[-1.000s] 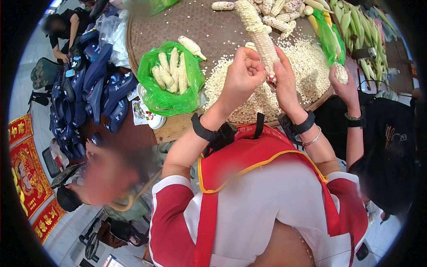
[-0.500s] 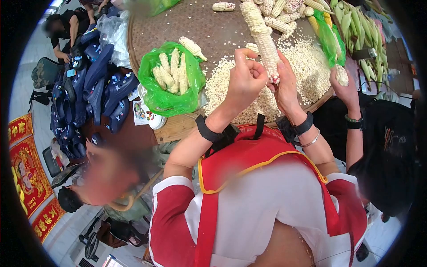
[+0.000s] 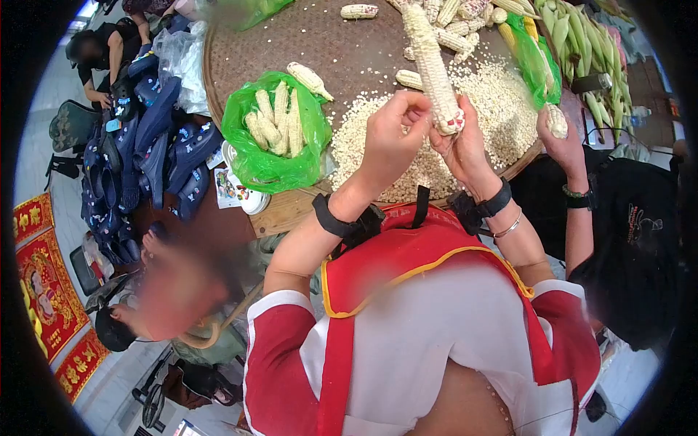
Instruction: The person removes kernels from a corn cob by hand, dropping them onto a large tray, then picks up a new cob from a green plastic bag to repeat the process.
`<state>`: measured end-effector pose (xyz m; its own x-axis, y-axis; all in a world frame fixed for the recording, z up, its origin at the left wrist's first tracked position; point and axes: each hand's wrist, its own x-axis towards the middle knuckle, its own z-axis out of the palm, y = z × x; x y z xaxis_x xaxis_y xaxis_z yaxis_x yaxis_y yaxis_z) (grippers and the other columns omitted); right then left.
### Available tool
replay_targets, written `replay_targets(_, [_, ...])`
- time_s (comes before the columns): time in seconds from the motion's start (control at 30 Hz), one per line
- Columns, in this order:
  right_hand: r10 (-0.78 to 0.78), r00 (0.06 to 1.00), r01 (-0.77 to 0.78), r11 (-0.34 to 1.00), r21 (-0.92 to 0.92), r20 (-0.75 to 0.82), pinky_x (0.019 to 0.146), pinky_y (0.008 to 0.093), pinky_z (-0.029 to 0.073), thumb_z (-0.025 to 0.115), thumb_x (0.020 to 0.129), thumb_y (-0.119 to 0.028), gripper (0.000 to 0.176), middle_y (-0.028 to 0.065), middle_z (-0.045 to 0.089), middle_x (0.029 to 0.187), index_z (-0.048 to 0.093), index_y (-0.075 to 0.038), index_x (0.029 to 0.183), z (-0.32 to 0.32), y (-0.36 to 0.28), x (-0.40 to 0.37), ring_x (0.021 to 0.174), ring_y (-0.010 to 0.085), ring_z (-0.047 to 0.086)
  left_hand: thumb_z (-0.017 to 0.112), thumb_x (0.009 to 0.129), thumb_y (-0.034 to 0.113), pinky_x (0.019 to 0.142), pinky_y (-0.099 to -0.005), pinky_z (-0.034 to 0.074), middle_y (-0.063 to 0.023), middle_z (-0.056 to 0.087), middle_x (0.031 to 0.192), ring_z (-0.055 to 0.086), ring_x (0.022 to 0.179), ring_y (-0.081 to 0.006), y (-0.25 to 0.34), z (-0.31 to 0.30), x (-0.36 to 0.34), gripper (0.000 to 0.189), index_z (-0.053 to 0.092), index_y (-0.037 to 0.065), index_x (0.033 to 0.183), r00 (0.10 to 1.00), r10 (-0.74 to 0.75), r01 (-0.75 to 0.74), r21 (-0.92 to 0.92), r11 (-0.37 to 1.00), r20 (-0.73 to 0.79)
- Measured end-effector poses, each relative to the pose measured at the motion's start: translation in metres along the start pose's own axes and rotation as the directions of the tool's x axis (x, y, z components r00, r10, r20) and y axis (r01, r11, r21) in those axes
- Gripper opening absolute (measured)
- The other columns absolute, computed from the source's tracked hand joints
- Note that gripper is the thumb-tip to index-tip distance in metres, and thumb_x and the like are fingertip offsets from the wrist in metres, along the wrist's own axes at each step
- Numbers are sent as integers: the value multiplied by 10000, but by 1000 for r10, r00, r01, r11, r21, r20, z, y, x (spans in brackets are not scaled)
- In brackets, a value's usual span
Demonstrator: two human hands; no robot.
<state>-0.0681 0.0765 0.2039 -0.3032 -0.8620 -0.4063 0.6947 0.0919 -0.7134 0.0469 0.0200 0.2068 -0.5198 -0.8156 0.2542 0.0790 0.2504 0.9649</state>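
Note:
A long, pale corn cob stands tilted in front of me, stripped along much of its length, with red-and-white kernels at its near end. My right hand is wrapped round that near end. Close beside it, my left hand has its fingers curled together; what they hold, if anything, is hidden. Below both hands lies a spread of loose white kernels on a large round woven tray. At the tray's far side are several more cobs.
A green plastic bag with stripped cobs stands left, a loose cob beside it. At right, another person's hand holds a cob. Husked-leaf corn lies beyond a green bag. Blue clogs are piled left, near other people.
The cob's near end has turned up towards me, showing more red kernels. My left hand has shifted slightly left and down, away from the cob. The view has moved a little.

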Motion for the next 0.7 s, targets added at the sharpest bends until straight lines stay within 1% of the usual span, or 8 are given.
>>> replay_targets(0.07, [22,997,-20,999,32,-80,446,188,363,279,937,-419,400,8,553,779,448,-111,1128,0,1,0,556,66,477,605,760,0,600,-215,452,-46,582,763,541,660,-76,0,1,-1,152,554,-27,900,999,41,-41,31,999,1])
replay_targets(0.13, [10,999,-9,1000,-22,53,441,181,361,285,935,-432,408,-5,550,811,447,-114,1134,-8,3,1,588,52,484,610,755,3,595,-221,452,-49,588,767,547,661,-82,-1,0,-1,117,582,-26,865,997,82,-82,63,995,3])
replay_targets(0.23, [-3,996,6,999,-35,86,434,174,352,297,933,-431,427,-10,539,802,429,-106,1177,-12,8,3,584,41,469,619,748,5,577,-226,446,-66,592,758,551,648,-97,-2,-1,-2,106,603,-15,850,996,87,-88,108,990,16])
replay_targets(0.37, [-52,995,65,987,-148,89,415,169,333,317,929,-431,442,-18,522,774,413,-99,1205,-8,9,0,563,33,450,623,749,34,566,-249,443,-81,594,728,564,628,-135,1,-5,-1,89,613,-1,830,994,87,-97,158,983,70])
replay_targets(0.43, [-74,997,77,984,-159,25,401,165,314,330,925,-435,462,-22,508,745,400,-92,1225,-4,8,-2,521,29,427,621,751,44,564,-261,444,-89,597,722,572,624,-154,0,-9,2,85,615,2,825,990,93,-113,195,974,105])
replay_targets(0.5, [-59,998,65,980,-191,33,396,163,305,332,924,-436,463,-21,510,747,403,-89,1222,-4,5,-4,509,28,421,614,755,64,572,-294,452,-107,599,722,587,638,-203,-2,-14,5,91,611,6,825,965,180,-222,230,948,189])
replay_targets(0.63, [-53,998,65,951,-301,46,393,156,288,335,923,-433,463,-20,512,753,413,-83,1218,-8,6,-4,488,26,406,605,756,62,584,-313,457,-118,600,734,595,657,-228,0,-17,9,87,602,4,821,940,230,-294,258,920,252])
replay_targets(0.7, [-62,998,68,941,-330,29,395,156,286,335,924,-432,463,-18,512,753,414,-85,1219,-5,6,-6,496,28,408,596,752,59,578,-322,463,-120,596,726,593,646,-240,0,-17,9,88,596,6,821,904,298,-395,327,859,307])
